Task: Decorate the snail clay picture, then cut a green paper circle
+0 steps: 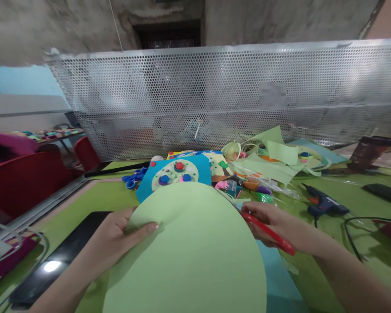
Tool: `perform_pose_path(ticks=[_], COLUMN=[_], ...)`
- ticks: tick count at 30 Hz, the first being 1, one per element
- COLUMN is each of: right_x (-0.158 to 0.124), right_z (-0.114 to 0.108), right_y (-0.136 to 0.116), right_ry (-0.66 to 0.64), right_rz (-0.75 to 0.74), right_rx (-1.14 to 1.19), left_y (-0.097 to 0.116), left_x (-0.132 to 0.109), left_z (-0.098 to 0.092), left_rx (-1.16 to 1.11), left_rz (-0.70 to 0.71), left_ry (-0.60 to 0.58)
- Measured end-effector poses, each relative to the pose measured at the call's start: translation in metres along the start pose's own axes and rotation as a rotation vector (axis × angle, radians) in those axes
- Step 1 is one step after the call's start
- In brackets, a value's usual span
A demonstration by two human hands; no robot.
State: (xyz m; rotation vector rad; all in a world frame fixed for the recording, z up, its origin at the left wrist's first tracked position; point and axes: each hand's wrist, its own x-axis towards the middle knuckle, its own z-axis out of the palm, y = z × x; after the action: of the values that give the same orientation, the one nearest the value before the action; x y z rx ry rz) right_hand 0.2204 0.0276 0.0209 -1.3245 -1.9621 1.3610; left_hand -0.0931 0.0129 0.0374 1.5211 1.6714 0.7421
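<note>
A large pale green sheet of craft paper [195, 248] with a rounded edge fills the lower middle of the view. My left hand [117, 234] pinches its left side, thumb on top and fingers underneath. At the right edge of the sheet, my right hand [267, 219] is closed round the red handles of a pair of scissors [272, 234]. Their blades lie along the curved edge, partly hidden by the sheet. Beneath the pale green sheet, a light blue sheet [278, 278] shows at the lower right.
Behind the sheet lies a blue card with clay shapes [203, 169]. Paper scraps [263, 167] heap up beyond it. A glue gun [326, 202] and its cord lie to the right, near a brown bottle [368, 154]. A black phone-like slab [84, 234] lies left. A perforated metal panel [195, 87] stands behind.
</note>
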Motion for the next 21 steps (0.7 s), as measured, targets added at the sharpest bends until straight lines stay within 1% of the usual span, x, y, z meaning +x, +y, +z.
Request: perform_pose_path(ticks=[6,9,12,15,18,21], right_x=[0.0015,0.0013,0.002,0.0032,0.0039,0.0033], right_z=[0.0014,0.001,0.0004,0.0007,0.0014,0.0012], right_y=[-0.0054,-0.0064,-0.0032,0.0004,0.0014,0.0008], right_ry=[-0.018,-0.017,-0.015,-0.014,-0.012,-0.037], right_rz=[-0.081,-0.044,-0.01,-0.045,-0.066,-0.045], right_rx=[-0.093,-0.093,-0.092,-0.113,-0.141,-0.135], left_y=[0.0043,0.0048,0.0032,0.0013,0.0,-0.0012], left_x=[-0.0038,-0.0054,-0.0041,-0.0026,-0.0024,-0.0021], left_z=[0.0056,0.0068,0.0048,0.0031,0.0033,0.003], left_rx=[-0.109,-0.145,-0.113,-0.102,-0.141,-0.137], left_rz=[0.019,0.031,0.022,0.026,0.023,0.012], left_ry=[-0.033,-0.002,-0.059,-0.102,-0.118,-0.143])
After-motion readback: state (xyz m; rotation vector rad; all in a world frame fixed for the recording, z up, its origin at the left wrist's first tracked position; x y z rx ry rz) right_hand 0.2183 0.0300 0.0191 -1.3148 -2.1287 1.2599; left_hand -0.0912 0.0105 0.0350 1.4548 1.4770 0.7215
